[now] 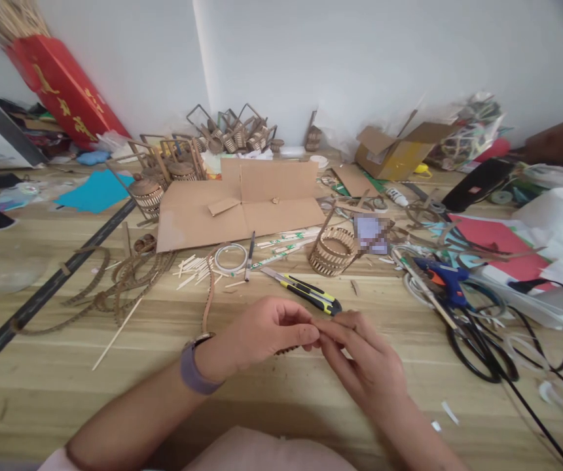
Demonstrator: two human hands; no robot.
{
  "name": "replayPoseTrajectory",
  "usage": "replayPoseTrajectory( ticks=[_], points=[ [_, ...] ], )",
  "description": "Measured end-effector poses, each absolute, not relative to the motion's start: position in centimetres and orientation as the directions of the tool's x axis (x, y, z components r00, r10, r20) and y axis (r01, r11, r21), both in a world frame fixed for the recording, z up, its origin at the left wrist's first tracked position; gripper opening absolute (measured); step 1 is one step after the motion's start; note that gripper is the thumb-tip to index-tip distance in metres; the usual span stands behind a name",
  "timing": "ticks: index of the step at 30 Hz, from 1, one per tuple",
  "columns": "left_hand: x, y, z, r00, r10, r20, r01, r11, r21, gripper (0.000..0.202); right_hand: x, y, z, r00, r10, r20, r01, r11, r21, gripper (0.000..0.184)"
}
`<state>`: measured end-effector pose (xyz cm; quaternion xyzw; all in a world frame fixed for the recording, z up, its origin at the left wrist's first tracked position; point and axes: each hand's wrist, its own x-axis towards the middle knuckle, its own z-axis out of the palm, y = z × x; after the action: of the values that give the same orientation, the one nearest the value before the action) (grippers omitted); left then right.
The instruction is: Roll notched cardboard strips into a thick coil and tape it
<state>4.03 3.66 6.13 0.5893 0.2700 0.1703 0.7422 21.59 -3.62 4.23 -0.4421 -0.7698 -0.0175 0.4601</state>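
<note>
My left hand (276, 330) and my right hand (364, 360) meet at the fingertips, low over the table's near side. Both are closed in a pinch. A thin brown notched strip (207, 297) runs down behind my left wrist, and a short dark notched piece of it (287, 350) shows under my left fingers. The part between the fingertips is hidden. Just beyond my hands lies a yellow-and-black utility knife (308, 292), blade out to the left. Behind it stands a small round slatted bamboo basket (318, 258) with an upright handle.
Cut sticks (194, 269), a tape roll (231, 259) and a pen (251, 255) lie ahead, before a cardboard sheet (193, 212). Coiled brown strips (129, 278) lie left. Right are a blue glue gun (451, 281), black-handled scissors (478, 347) and cables. Finished baskets (237, 134) stand behind.
</note>
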Motion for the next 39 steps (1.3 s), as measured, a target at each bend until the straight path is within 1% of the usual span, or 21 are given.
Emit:
replayPoseTrajectory(
  ticks=[4,8,16,22,26,28,30,32,35,39],
  points=[
    [4.0,4.7,6.8,0.799,0.572,-0.183,0.050,0.240,0.969,0.026,21.8,-2.4,5.1,-0.213,0.613,0.761,0.697,0.641,-0.321,0.025],
    [3.5,5.4,7.7,0.777,0.607,-0.169,0.022,0.242,0.970,0.028,21.7,-1.2,6.2,-0.261,0.576,0.774,0.680,0.679,-0.276,0.022],
    [2.7,5.8,8.6,0.715,0.697,-0.064,-0.097,0.189,0.977,0.021,20.9,1.0,7.6,-0.318,0.522,0.791,0.603,0.755,-0.257,0.021],
    [2.9,5.4,8.7,0.621,0.783,-0.005,-0.142,0.119,0.983,0.019,20.6,1.4,7.3,-0.275,0.487,0.829,0.597,0.762,-0.250,0.018],
    [3.0,5.4,8.5,0.609,0.793,-0.015,-0.161,0.142,0.977,0.026,20.7,1.3,6.9,-0.264,0.465,0.845,0.632,0.745,-0.213,0.018],
    [3.1,5.5,8.2,0.624,0.781,-0.039,-0.159,0.176,0.972,0.033,20.6,1.3,6.9,-0.252,0.476,0.842,0.637,0.737,-0.226,0.019],
    [3.1,5.3,7.9,0.626,0.778,-0.046,-0.146,0.175,0.974,0.039,20.5,1.2,7.0,-0.232,0.490,0.840,0.646,0.724,-0.244,0.020],
    [3.2,5.0,7.7,0.591,0.807,-0.004,-0.126,0.097,0.987,0.039,20.4,1.2,7.0,-0.209,0.490,0.847,0.671,0.702,-0.241,0.019],
    [3.2,4.2,7.7,0.511,0.854,0.095,-0.034,-0.090,0.995,0.032,20.3,1.2,6.9,-0.196,0.475,0.858,0.713,0.670,-0.208,0.020],
    [3.3,3.5,7.8,0.508,0.853,0.118,0.123,-0.208,0.970,0.027,20.6,1.2,6.4,-0.242,0.468,0.850,0.746,0.650,-0.146,0.021]
  ],
)
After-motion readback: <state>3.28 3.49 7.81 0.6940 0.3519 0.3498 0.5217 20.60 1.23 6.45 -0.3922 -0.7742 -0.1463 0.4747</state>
